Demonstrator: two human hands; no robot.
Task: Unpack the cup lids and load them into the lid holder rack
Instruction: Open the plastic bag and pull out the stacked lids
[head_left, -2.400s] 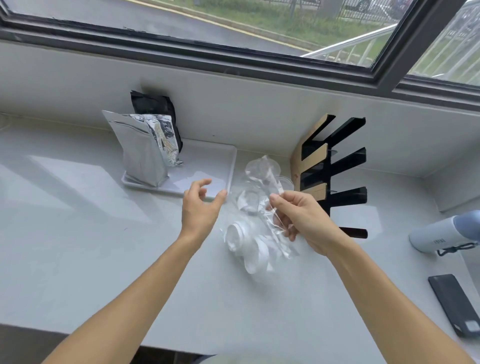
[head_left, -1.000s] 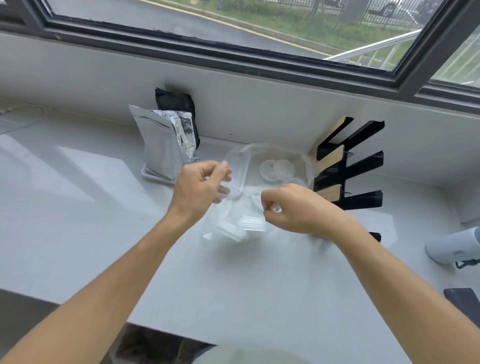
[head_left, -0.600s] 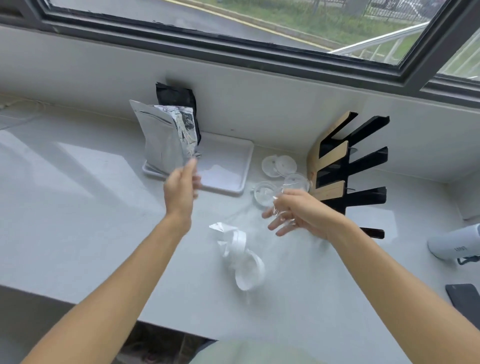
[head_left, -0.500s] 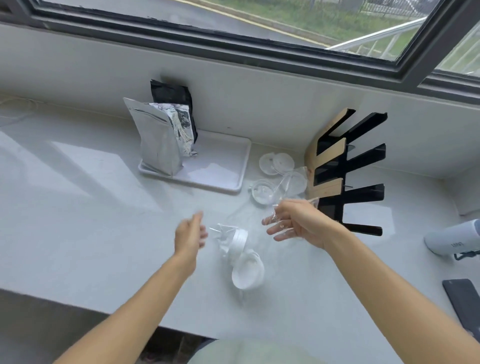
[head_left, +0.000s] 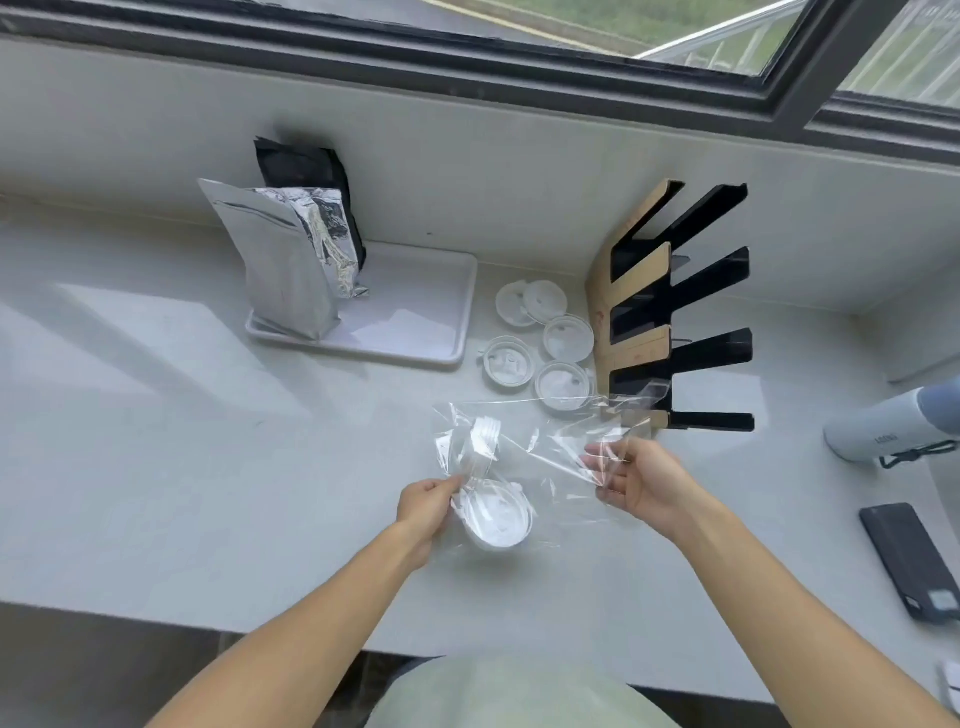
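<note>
A clear plastic bag (head_left: 550, 441) is stretched above the counter between both hands. My left hand (head_left: 427, 506) pinches its left end, where a short stack of white cup lids (head_left: 496, 514) still lies inside. My right hand (head_left: 641, 480) grips the bag's right side. Several loose clear lids (head_left: 545, 345) lie flat on the counter behind the bag. The lid holder rack (head_left: 670, 306), black slots on a wooden side panel, stands just right of them with its slots showing no lids.
A white tray (head_left: 415, 306) at the back holds a silver foil pouch (head_left: 283, 260) and a black pouch (head_left: 306, 166). At the right lie a white bottle (head_left: 883, 426) and a dark phone (head_left: 914, 558). The counter's front edge is near my body.
Both hands have come back onto the bag. The left hand dropped from near the foil pouch to the lid stack, and the bag is now spread wide between the hands.
</note>
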